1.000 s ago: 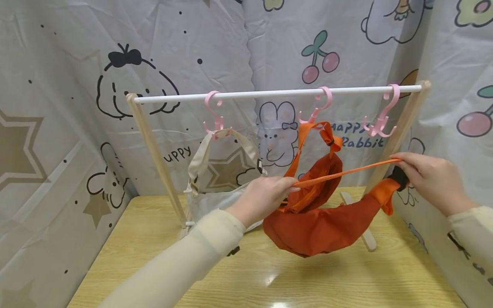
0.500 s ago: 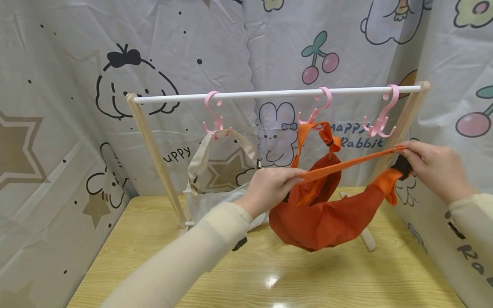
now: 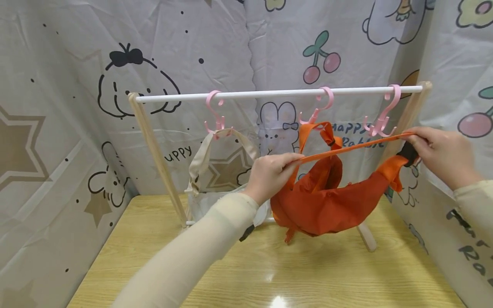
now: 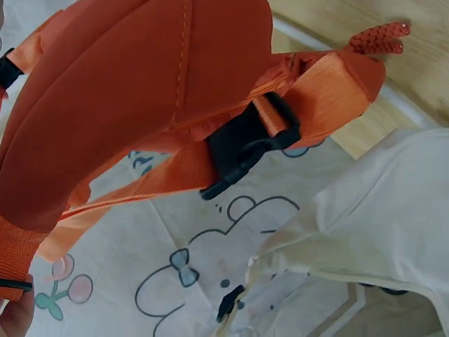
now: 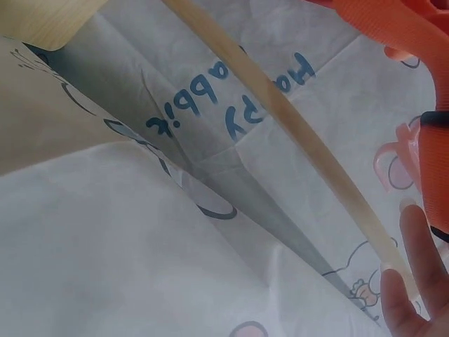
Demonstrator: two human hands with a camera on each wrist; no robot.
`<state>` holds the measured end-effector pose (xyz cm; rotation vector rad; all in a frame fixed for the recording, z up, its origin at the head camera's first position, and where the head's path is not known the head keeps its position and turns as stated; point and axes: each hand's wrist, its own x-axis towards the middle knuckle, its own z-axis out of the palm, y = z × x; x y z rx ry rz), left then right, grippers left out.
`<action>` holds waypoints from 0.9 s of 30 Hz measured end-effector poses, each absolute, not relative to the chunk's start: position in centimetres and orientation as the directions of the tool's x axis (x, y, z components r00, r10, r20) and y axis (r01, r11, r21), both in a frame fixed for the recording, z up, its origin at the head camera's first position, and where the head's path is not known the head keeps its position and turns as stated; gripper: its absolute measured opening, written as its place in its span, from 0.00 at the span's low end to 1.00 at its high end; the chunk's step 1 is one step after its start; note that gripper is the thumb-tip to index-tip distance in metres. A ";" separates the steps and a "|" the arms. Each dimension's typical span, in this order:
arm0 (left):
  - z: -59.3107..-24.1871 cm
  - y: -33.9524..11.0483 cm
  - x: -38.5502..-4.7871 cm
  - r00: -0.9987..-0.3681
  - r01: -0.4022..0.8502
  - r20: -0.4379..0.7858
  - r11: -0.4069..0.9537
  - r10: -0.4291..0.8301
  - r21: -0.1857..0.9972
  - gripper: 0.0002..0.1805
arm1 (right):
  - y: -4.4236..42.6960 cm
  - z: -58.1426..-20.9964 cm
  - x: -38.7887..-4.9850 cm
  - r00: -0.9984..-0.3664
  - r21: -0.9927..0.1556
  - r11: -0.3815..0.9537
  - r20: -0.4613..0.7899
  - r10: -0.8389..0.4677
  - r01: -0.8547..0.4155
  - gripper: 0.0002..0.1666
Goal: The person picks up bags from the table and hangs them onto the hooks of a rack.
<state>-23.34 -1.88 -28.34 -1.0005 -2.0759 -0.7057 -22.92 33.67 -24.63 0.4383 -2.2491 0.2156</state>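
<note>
My left hand (image 3: 271, 173) pinches one end of a taut orange strap (image 3: 356, 147). My right hand (image 3: 446, 156) pinches its other end, beside a black buckle part (image 3: 408, 155). Below the strap a red-orange waist bag (image 3: 327, 209) hangs off the table. Another orange strap loop (image 3: 304, 139) goes up to the middle pink hook (image 3: 313, 117); whether it belongs to the same bag I cannot tell. A black buckle (image 4: 245, 144) is fastened under the bag in the left wrist view. Fingers (image 5: 424, 260) of the right hand show by orange webbing in the right wrist view.
A wooden rack carries a white rod (image 3: 269, 93). A white bag (image 3: 204, 203) hangs from the left pink hook (image 3: 217, 122), partly behind my left arm. The right pink hook (image 3: 381, 122) bears nothing. Patterned cloth (image 3: 69, 128) surrounds the wooden table (image 3: 135, 248).
Both hands have risen with the strap, the right one also slightly rightward. The waist bag has lifted with them. The loop on the middle hook stays put.
</note>
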 end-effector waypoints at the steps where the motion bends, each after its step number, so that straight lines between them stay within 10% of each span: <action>1: -28.2 -1.8 -23.5 -0.453 0.814 0.785 0.556 0.422 0.171 0.09 | 33.6 -24.4 -23.0 -0.612 -0.010 0.929 0.755 -0.235 -0.369 0.06; 14: -25.8 -0.6 -24.3 -0.551 0.733 0.745 0.645 0.377 0.216 0.08 | 33.7 -22.9 -23.7 -0.609 -0.014 0.957 0.774 -0.174 -0.291 0.08; 23: -25.2 -1.2 -24.8 -0.252 0.833 0.782 0.539 0.571 -0.125 0.16 | 33.4 -21.5 -24.6 -0.680 -0.057 0.970 0.723 -0.122 -0.235 0.11; 27: -24.9 -1.2 -24.9 -0.238 0.750 0.735 0.601 0.635 -0.276 0.18 | 33.3 -21.0 -24.8 -0.712 -0.063 0.973 0.692 -0.118 -0.222 0.12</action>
